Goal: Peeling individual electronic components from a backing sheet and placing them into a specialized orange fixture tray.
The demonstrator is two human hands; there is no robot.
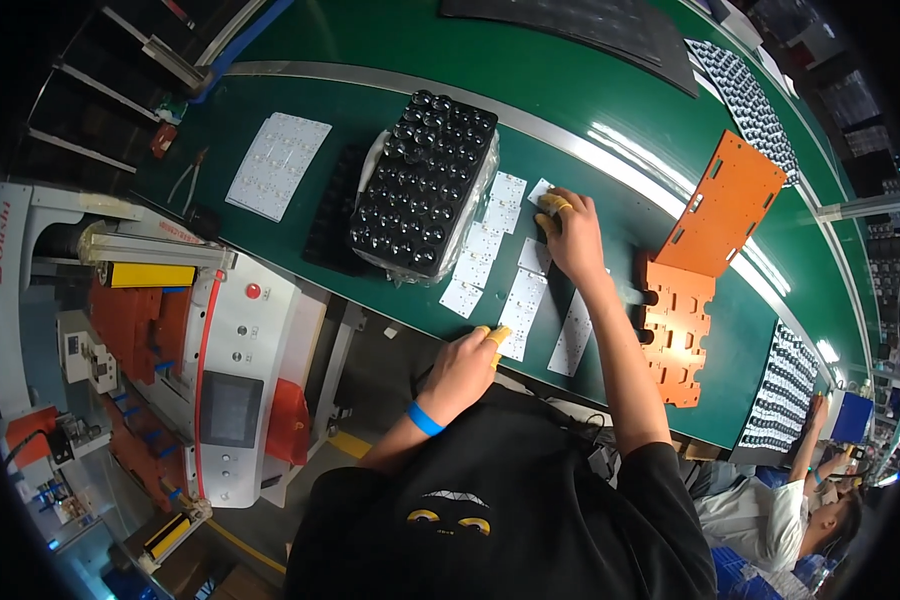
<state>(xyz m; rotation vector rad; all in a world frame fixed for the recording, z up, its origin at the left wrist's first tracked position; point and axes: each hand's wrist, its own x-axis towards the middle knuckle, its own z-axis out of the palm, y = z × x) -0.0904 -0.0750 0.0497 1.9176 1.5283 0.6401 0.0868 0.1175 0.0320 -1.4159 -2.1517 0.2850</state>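
Note:
My right hand (575,238), with yellow finger covers, reaches over the green bench. Its bent fingers grip a small white circuit board (539,190) at the far end of a row. Nearer to me, my left hand (460,375) has its yellow-covered fingers drawn together beside the near end of a strip of white boards (522,305). Whether anything is between those fingers is hidden. More white boards lie left of that strip (473,258), and another strip (571,340) lies to its right, under my right forearm.
A black tray of domed lenses (425,185) sits on clear plastic at the left. Beyond it are white board sheets (278,165) and pliers (188,180). Orange slotted fixtures (678,325) stand at the right. A machine (255,380) stands at lower left; a co-worker (780,525) sits at lower right.

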